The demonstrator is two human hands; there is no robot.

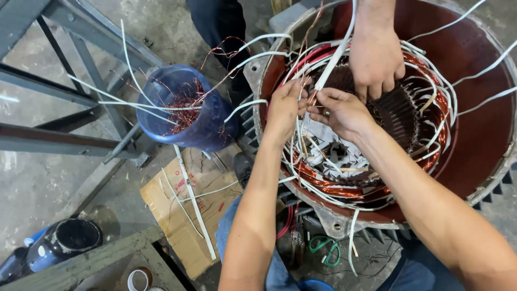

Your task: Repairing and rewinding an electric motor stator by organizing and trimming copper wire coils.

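Note:
A large motor stator (474, 59) with a dark red housing lies open before me, its copper windings (334, 186) and white sleeved leads (431, 81) ringing the bore. My left hand (285, 105) and my right hand (342, 110) meet over the near side of the bore, both pinching the bare copper end of a white sleeved wire (331, 62) that runs up and away. Another person's hand (375, 62) reaches down from the top and rests fingers on the windings just behind mine.
A blue bucket (207, 126) with copper scraps and white sleeves stands to the left. Cardboard (177, 202) lies on the concrete floor. Grey steel frame bars (64, 137) cross the left. A dark blue container (62, 242) and tape roll (139, 279) sit bottom left. Green-handled scissors (323, 248) lie below the stator.

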